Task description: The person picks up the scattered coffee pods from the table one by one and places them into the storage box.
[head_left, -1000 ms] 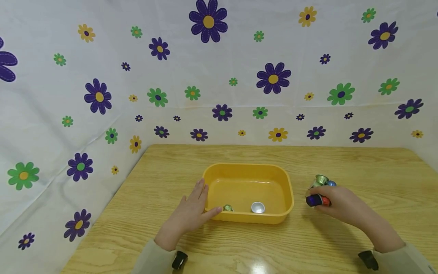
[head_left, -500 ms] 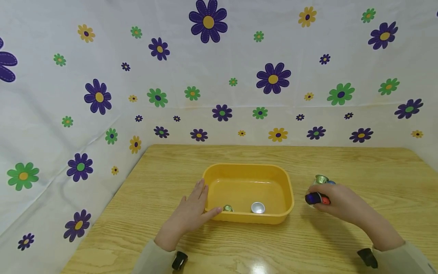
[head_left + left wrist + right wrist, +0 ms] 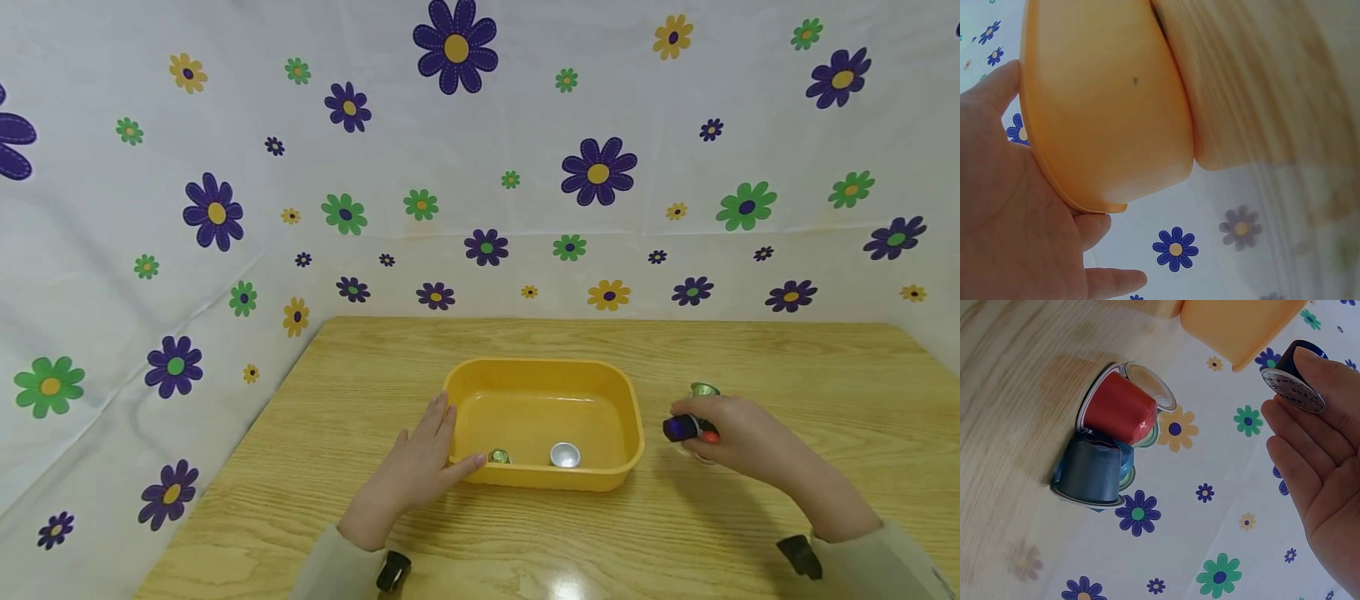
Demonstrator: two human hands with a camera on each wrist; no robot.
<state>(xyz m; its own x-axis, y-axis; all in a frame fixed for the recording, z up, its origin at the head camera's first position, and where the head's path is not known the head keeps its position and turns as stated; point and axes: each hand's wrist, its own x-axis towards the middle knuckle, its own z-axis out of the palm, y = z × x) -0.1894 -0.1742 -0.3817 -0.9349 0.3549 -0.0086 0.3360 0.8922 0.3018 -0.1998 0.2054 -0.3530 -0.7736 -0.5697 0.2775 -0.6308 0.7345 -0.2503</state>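
Note:
My right hand [image 3: 746, 429] pinches a dark purple coffee capsule [image 3: 679, 428] between thumb and fingers, lifted off the table; its printed foil lid shows in the right wrist view. Below the hand lie several other capsules, among them a red capsule [image 3: 1119, 409], a dark blue-grey capsule [image 3: 1091, 467] and a green capsule [image 3: 704, 389]; the hand partly hides them in the head view. My left hand [image 3: 412, 467], fingers extended, rests against the left rim of a yellow plastic tub [image 3: 540, 478]. Inside the tub are a small green capsule [image 3: 499, 456] and a capsule with its silver face up [image 3: 565, 455].
A wooden table [image 3: 360, 358] carries everything. White cloth with printed flowers [image 3: 450, 167] hangs behind it and along the left side. The tub stands left of the loose capsules, a short gap between them.
My right hand has risen slightly with the purple capsule, which has shifted a little left and up, away from the red one. The left hand and the tub stay put.

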